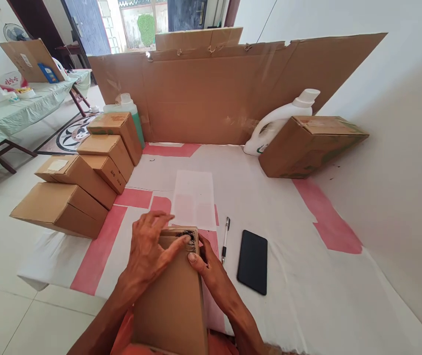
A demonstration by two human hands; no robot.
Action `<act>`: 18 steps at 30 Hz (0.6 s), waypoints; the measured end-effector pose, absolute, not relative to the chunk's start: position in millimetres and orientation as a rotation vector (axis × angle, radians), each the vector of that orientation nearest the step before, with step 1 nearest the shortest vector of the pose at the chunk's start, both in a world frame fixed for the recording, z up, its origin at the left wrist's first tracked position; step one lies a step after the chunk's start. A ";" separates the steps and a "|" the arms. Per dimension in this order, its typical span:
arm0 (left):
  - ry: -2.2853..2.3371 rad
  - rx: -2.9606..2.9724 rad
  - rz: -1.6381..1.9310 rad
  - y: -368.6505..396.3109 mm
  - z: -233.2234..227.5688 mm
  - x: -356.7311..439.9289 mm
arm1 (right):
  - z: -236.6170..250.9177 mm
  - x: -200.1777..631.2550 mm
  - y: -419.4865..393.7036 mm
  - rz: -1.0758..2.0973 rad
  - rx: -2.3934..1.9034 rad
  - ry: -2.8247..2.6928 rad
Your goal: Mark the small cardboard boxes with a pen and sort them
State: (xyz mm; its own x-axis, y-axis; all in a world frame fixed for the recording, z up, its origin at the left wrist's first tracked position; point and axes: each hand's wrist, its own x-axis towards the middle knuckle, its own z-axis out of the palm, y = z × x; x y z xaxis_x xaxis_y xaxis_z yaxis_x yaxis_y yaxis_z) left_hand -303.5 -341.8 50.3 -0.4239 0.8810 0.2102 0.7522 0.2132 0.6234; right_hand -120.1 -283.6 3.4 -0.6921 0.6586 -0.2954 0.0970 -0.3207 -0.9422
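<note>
Nearest the lens, a long cardboard box [172, 296] lay at the near edge of the cloth-covered table [299, 276], its far end partly open with something dark showing inside. From the head view I saw my left hand [147, 251] spread flat over the top, forefinger reaching to that opening, holding nothing; my right hand [207, 264] pinched the box's far right corner, narrow. I judged the box light, stiff along its walls but soft at the flaps, best gripped by both long sides. Just right of it lay a pen [225, 240] and a black phone [252, 261]; a white sheet [194, 199] lay beyond. Stacked cartons [85, 177] lined the left edge, a detergent jug [277, 123] and carton [307, 145] the far right corner.
</note>
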 end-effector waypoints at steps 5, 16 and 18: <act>2.243 1.641 0.779 -326.4 50.1 -282.9 | 2.7 -115.5 -284.1 1.862 -1.194 -1.542; 2.335 1.634 0.639 -323.5 50.7 -277.9 | 11.4 -131.6 -275.0 1.767 -1.258 -1.561; 2.346 1.673 0.641 -321.7 47.8 -275.2 | 13.3 -133.6 -274.5 1.766 -1.300 -1.557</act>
State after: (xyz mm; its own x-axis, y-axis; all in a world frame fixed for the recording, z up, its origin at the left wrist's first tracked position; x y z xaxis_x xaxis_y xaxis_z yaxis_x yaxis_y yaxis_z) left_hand -275.2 -321.7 47.8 -0.3455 0.9337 0.0937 0.8516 0.2701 0.4492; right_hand -133.6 -274.5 13.3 -0.4556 0.8185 -0.3500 0.2449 -0.2628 -0.9333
